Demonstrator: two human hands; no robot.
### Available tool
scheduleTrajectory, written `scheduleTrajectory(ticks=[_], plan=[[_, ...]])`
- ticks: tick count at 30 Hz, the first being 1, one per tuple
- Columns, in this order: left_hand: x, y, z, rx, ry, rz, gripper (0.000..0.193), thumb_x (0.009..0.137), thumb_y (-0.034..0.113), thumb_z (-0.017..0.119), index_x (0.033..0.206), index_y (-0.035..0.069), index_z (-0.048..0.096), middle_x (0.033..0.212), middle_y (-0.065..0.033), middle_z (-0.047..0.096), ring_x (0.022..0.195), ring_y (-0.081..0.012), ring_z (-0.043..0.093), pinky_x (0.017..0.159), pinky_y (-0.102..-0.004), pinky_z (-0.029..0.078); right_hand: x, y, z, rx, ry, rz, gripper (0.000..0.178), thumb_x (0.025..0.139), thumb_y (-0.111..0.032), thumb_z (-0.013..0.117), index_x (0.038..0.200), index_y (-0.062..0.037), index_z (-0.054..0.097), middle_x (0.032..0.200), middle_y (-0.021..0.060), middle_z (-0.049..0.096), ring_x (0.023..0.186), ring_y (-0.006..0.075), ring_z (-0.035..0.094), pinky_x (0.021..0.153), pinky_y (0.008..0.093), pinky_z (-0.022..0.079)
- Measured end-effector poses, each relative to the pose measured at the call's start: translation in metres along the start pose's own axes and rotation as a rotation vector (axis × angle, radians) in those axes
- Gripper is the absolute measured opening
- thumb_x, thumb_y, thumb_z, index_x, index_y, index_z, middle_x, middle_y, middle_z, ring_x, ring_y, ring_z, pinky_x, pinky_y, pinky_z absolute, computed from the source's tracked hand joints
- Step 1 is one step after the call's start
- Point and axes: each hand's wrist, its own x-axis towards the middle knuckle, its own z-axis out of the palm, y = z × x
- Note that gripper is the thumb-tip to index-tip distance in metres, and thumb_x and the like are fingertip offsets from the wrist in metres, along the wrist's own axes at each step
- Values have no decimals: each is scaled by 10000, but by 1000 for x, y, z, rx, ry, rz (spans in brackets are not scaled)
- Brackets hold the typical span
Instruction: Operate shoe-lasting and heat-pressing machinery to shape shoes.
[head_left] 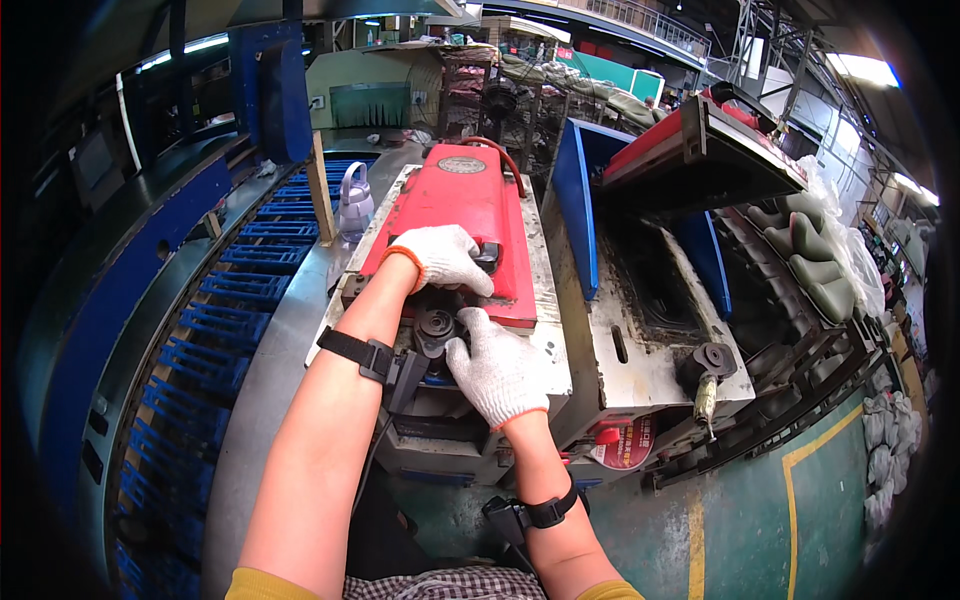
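Note:
In a white knit glove with an orange cuff, my left hand (440, 257) is closed over the black handle (487, 257) on a red metal lid (425, 210). One end of the handle shows past my fingers. My right hand (500, 370), gloved too, lies against the right side of a round black clamp (436, 325) at the machine's front. Its thumb and nearest finger touch the clamp's edge. The other fingers curl under the palm, and what they grip is hidden. The red lid lies down on the pale machine top (548, 345).
To the right stands a similar machine with its red lid (700, 150) raised between blue side plates (575, 215). Grey-green moulded pieces (820, 280) sit on a rack beyond it. A lilac bottle (355, 205) stands left of the lid, beside a conveyor with blue slats (215, 375).

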Motion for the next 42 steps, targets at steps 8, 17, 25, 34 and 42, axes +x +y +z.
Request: scheduleTrajectory(ticks=[8,17,25,34,42], plan=[[1,-2,1,3,0,2,446,660,463,829,820,57,736,684,-44,661,631,-152,625,596,-299,466,-1,-2,-2,-4,-11,5,395,916,-310,625,1242,-87,629,975,213,736,930,379,715,847,489,543],[1,-1,0,39,6,-5,454,656,469,828,836,60,746,698,-48,676,648,-157,640,622,-298,484,0,-1,0,-5,-10,3,390,916,-294,626,1241,-79,625,963,218,733,923,384,712,844,491,542],[0,-2,0,28,7,1,470,657,479,824,853,57,755,712,-59,688,666,-165,655,648,-301,498,0,-1,0,9,5,-13,394,915,-294,627,1243,-76,625,969,221,732,928,384,711,846,489,542],[0,-3,1,32,14,5,477,658,475,821,862,49,757,723,-65,694,680,-170,662,664,-302,504,0,1,2,12,10,-14,398,913,-287,630,1242,-65,625,980,219,734,933,384,710,849,489,540],[-1,-3,3,51,40,12,477,652,471,818,864,48,760,730,-68,699,692,-169,669,678,-298,511,0,1,2,7,12,-16,396,916,-292,625,1243,-70,628,998,215,737,941,380,712,855,484,541]])
